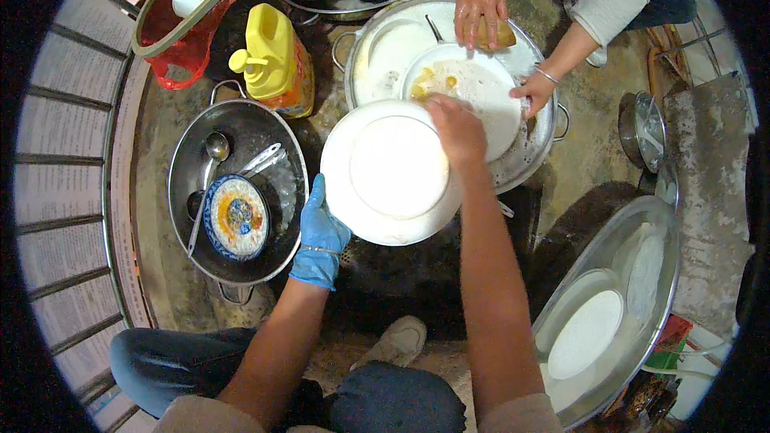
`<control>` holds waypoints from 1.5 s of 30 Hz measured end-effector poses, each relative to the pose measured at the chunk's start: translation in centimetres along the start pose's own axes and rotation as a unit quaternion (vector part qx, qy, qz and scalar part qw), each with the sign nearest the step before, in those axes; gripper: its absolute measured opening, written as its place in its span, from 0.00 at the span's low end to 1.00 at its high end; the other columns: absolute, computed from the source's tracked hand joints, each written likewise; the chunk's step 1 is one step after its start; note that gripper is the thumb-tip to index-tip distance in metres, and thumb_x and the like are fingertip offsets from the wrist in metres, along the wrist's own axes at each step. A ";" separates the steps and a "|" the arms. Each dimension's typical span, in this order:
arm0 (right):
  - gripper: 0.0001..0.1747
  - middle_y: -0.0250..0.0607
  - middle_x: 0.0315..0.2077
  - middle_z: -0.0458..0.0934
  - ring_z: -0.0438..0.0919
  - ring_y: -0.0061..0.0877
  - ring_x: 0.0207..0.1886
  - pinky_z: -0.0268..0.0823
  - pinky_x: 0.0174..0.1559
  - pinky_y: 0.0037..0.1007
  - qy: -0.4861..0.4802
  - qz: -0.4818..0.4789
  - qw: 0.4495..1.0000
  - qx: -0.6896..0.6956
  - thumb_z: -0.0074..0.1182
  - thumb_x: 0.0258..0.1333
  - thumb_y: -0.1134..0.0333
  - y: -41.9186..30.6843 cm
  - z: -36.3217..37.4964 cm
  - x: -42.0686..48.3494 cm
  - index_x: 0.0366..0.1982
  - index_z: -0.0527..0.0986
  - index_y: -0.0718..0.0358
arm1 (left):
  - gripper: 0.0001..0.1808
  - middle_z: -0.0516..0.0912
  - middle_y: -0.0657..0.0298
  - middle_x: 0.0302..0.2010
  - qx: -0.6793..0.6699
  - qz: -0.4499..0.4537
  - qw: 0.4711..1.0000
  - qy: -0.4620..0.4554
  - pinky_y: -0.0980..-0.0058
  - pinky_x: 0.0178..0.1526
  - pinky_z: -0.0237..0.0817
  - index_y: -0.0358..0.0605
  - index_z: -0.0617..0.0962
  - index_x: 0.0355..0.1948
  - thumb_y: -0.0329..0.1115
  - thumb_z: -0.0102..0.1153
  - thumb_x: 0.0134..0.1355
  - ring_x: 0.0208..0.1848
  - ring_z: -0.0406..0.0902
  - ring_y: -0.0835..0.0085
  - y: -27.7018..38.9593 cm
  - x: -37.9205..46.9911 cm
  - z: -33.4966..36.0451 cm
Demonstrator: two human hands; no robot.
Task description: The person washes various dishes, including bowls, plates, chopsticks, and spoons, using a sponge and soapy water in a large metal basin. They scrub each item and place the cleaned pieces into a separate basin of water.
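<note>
My left hand (pixel 322 234), in a blue glove, grips the left rim of a white plate (pixel 400 165), which shows its underside with the round foot ring. My bare right hand (pixel 458 129) has its fingers curled at the plate's upper right rim; whether they hold something is hidden. Beyond lies a wide metal basin (pixel 385 51) of foamy water. Over it, a co-worker's hand (pixel 534 93) holds a second white plate (pixel 493 123) with yellowish spots. The co-worker's other hand (pixel 481 9) presses a brown-yellow sponge (pixel 498 35) near that plate's far rim.
At left, a metal pan (pixel 283 192) holds a soiled blue-rimmed bowl (pixel 237 216) and spoons. Behind it stands a yellow detergent jug (pixel 274 60). A red-lined basket (pixel 162 30) is far left. An oval metal tub (pixel 671 252) at right contains water and a white plate (pixel 586 334).
</note>
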State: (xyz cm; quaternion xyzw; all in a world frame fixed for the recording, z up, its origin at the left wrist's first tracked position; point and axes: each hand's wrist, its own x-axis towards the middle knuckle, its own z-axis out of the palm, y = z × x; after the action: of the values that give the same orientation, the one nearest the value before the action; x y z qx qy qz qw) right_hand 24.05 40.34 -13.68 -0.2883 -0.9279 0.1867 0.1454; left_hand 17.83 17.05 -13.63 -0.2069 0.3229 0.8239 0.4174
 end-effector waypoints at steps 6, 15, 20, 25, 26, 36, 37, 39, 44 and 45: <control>0.31 0.42 0.34 0.77 0.75 0.25 0.36 0.66 0.41 0.24 0.076 0.319 0.873 0.361 0.61 0.40 0.52 -1.9 -4.4 -3.0 0.41 0.74 0.70 | 0.26 0.69 0.55 0.55 0.066 0.027 0.997 0.013 0.62 0.57 0.59 0.41 0.66 0.55 0.48 0.37 0.63 0.55 0.67 0.60 0.7 0.1 0.9; 0.18 0.39 0.23 0.76 0.73 0.28 0.28 0.66 0.33 0.30 -0.020 0.045 0.938 0.344 0.55 0.44 0.54 -7.0 -18.0 -5.4 0.26 0.77 0.64 | 0.26 0.74 0.47 0.47 0.087 -0.189 0.977 -0.039 0.60 0.54 0.63 0.34 0.69 0.50 0.35 0.49 0.48 0.48 0.71 0.53 4.9 -5.3 3.8; 0.19 0.50 0.46 0.71 0.68 0.39 0.50 0.59 0.55 0.39 -0.157 -0.163 0.973 0.052 0.50 0.44 0.68 -10.1 -12.2 -12.9 0.42 0.73 0.66 | 0.26 0.73 0.50 0.48 0.183 -0.040 0.982 -0.015 0.68 0.54 0.63 0.35 0.67 0.52 0.38 0.48 0.54 0.47 0.72 0.59 5.1 -6.4 6.0; 0.36 0.54 0.61 0.46 0.46 0.47 0.64 0.40 0.64 0.43 -0.036 -0.124 0.991 0.040 0.46 0.48 0.68 -14.0 -6.9 -9.4 0.58 0.51 0.73 | 0.26 0.72 0.57 0.52 0.208 0.072 0.969 -0.109 0.70 0.56 0.59 0.39 0.67 0.55 0.46 0.47 0.61 0.53 0.68 0.67 0.3 -5.6 5.4; 0.34 0.53 0.61 0.47 0.46 0.46 0.65 0.39 0.64 0.43 0.008 -0.123 0.992 -0.028 0.43 0.52 0.67 -11.4 -5.0 -7.2 0.60 0.50 0.70 | 0.30 0.69 0.55 0.54 0.263 0.047 0.959 -0.096 0.69 0.57 0.58 0.39 0.63 0.58 0.48 0.47 0.60 0.54 0.67 0.66 0.3 -5.8 4.8; 0.30 0.60 0.59 0.50 0.49 0.53 0.62 0.43 0.62 0.47 -0.013 -0.065 0.981 0.180 0.42 0.50 0.72 -14.5 -5.7 -11.8 0.57 0.55 0.72 | 0.25 0.69 0.57 0.55 0.304 0.126 0.941 -0.075 0.74 0.60 0.53 0.36 0.62 0.58 0.40 0.42 0.64 0.54 0.66 0.70 1.8 -5.4 6.1; 0.31 0.59 0.60 0.49 0.48 0.53 0.63 0.42 0.62 0.47 0.020 -0.079 0.972 0.221 0.43 0.51 0.71 -14.5 -5.8 -9.8 0.58 0.54 0.70 | 0.25 0.68 0.58 0.55 0.308 0.153 0.931 -0.119 0.75 0.61 0.51 0.36 0.63 0.58 0.40 0.43 0.64 0.54 0.65 0.71 0.9 -4.6 5.0; 0.32 0.56 0.60 0.48 0.48 0.51 0.63 0.43 0.61 0.48 0.106 -0.028 0.981 0.161 0.45 0.51 0.69 -11.0 -4.1 -6.9 0.59 0.54 0.67 | 0.25 0.69 0.59 0.54 0.296 0.076 0.948 -0.090 0.75 0.60 0.52 0.36 0.65 0.57 0.42 0.44 0.63 0.54 0.66 0.71 0.3 -5.4 6.4; 0.32 0.56 0.56 0.58 0.59 0.45 0.57 0.51 0.58 0.41 0.140 0.153 0.971 0.119 0.47 0.51 0.69 -1.1 -5.6 -10.6 0.59 0.54 0.65 | 0.28 0.69 0.58 0.54 0.440 0.215 0.868 -0.076 0.69 0.56 0.58 0.43 0.63 0.59 0.48 0.43 0.62 0.54 0.67 0.67 1.9 -9.7 10.9; 0.32 0.56 0.55 0.60 0.61 0.45 0.56 0.52 0.58 0.41 0.148 0.200 0.949 0.192 0.47 0.51 0.69 -0.7 -5.9 -12.0 0.59 0.54 0.65 | 0.29 0.68 0.57 0.55 0.399 0.214 0.888 -0.085 0.68 0.56 0.58 0.42 0.62 0.60 0.48 0.42 0.62 0.55 0.67 0.66 2.1 -11.0 12.6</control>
State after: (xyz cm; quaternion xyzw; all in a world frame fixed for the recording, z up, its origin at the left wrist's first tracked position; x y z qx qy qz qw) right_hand 35.47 34.23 -10.04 -0.4590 -0.7657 0.3420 0.2934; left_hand 21.42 18.92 2.73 0.1216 0.6242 0.7092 0.3044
